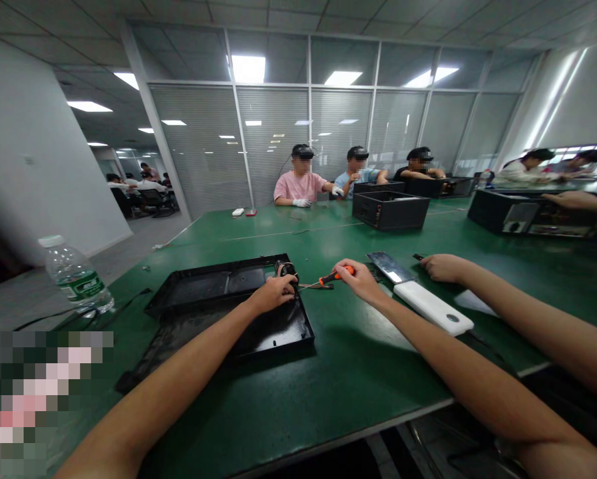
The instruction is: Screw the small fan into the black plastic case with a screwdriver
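Note:
A black plastic computer case panel [228, 283] with raised walls lies on the green table in front of me. At its right end my left hand [277, 293] is closed on the panel's edge, beside a small black part and thin wires [287, 269]. My fingers partly hide what lies under them. To the right, my right hand [361, 281] grips an orange and black screwdriver [329, 276] by its handle. The screwdriver's thin shaft points left toward the panel's corner, near my left fingers. Whether its tip touches anything, I cannot tell.
A white power bank [432, 307] and a phone [391, 266] lie right of my right hand. Beyond them is a co-worker's hand [442, 267]. A water bottle [78, 276] stands left. Black computer cases [391, 209] and people are across the green table [258, 229].

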The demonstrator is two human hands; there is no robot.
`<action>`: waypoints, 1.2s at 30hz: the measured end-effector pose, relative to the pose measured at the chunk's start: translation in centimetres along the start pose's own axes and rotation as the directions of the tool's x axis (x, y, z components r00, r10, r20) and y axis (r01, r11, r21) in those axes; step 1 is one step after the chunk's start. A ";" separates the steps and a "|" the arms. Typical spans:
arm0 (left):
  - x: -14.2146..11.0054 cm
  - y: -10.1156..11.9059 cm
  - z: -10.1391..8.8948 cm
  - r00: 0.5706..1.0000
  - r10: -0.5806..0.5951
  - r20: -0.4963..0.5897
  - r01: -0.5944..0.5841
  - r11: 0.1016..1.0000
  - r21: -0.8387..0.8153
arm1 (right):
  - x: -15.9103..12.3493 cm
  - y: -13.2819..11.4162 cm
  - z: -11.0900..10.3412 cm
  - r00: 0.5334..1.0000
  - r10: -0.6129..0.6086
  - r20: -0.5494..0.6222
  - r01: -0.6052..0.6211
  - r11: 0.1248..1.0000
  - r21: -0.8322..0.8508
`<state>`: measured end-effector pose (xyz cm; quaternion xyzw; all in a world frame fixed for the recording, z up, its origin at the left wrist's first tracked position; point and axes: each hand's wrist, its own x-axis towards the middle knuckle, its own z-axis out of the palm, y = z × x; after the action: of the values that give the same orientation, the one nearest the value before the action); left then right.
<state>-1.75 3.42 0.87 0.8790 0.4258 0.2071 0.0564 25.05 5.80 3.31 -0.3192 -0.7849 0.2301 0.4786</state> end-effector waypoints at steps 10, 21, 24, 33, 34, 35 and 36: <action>0.1 -0.4 0.3 1.000 0.012 -0.022 -0.012 1.000 -0.005 | 0.0 0.3 2.0 0.996 -0.040 0.076 0.053 0.983 -0.177; 0.3 -0.4 -0.3 0.995 0.087 0.044 -0.093 0.983 0.159 | 0.0 -0.5 1.7 0.992 -0.060 0.111 0.087 0.963 -0.255; 0.3 -0.5 -0.2 0.995 0.093 0.039 -0.098 0.983 0.156 | -0.1 -0.6 1.7 0.991 -0.071 0.114 0.100 0.954 -0.281; 0.2 0.0 -0.1 1.000 0.025 -0.012 -0.024 0.998 0.056 | 1.8 -4.7 1.0 0.967 -0.023 0.255 0.169 0.806 -0.567; 0.2 0.0 -0.1 1.000 0.015 -0.015 -0.014 0.999 0.046 | 2.4 -5.6 1.0 0.951 -0.024 0.310 0.205 0.799 -0.565; 0.1 0.1 -0.1 1.000 0.010 -0.015 -0.009 0.999 0.041 | 3.1 -6.4 1.1 0.930 -0.024 0.366 0.240 0.794 -0.559; 0.1 0.1 -0.1 1.000 0.007 -0.017 -0.006 0.999 0.042 | 3.7 -7.2 1.3 0.913 -0.014 0.409 0.266 0.779 -0.567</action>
<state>-1.60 3.41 1.00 0.8795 0.4276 0.2061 0.0337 20.61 3.44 9.82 -0.3449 -0.9163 -0.0157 0.2029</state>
